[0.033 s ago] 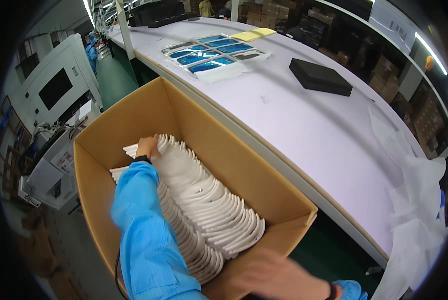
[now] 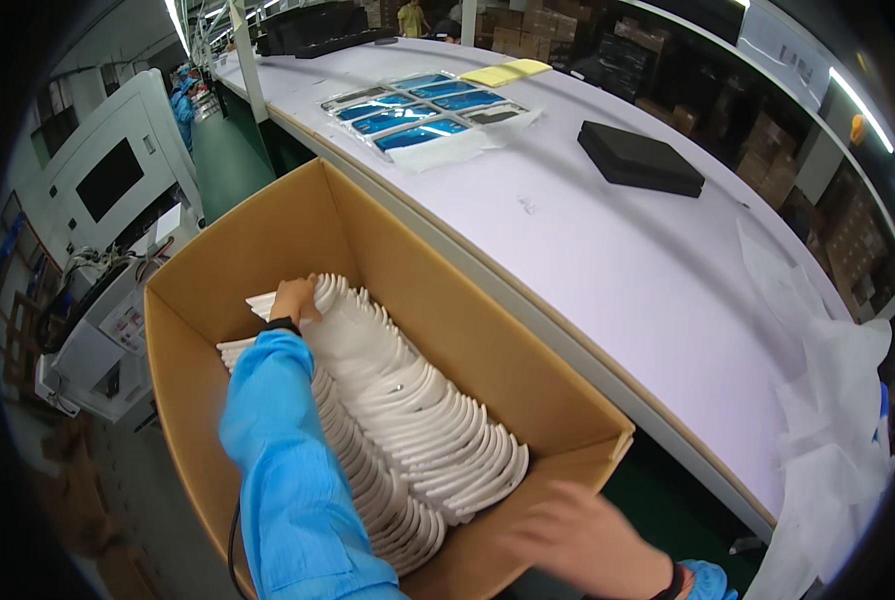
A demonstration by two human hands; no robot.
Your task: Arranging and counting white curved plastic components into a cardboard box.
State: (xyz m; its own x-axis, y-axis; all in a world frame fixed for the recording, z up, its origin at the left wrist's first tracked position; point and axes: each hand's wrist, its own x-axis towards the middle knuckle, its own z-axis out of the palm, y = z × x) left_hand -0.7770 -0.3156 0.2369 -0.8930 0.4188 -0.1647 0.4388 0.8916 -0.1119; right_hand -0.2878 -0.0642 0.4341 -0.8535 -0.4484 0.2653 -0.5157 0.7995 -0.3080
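A deep brown cardboard box [image 2: 243, 235] holds two rows of thin white curved pieces [image 2: 418, 405], nested closely against one another. Inside it, my left hand [image 2: 294, 302] has its fingers bent round the far end of the right-hand row; the fingertips are partly hidden among the pieces. My blue left sleeve [image 2: 293, 470] covers part of the left row. Over the near right rim of the box is my right hand [image 2: 593, 545], blurred by motion, its fingers apart and nothing visible in them.
A long white table [image 2: 608, 290] runs beside the box. On it lie blue panels in clear wrap [image 2: 408, 120], a yellow pad [image 2: 506, 72], a black flat case [image 2: 640, 160] and crumpled white sheeting [image 2: 833, 400]. Grey-white machinery [image 2: 113, 180] stands at left.
My right hand has shifted slightly right and up, toward the box's near right corner, and its fingers look more spread. My left hand keeps its place on the white pieces.
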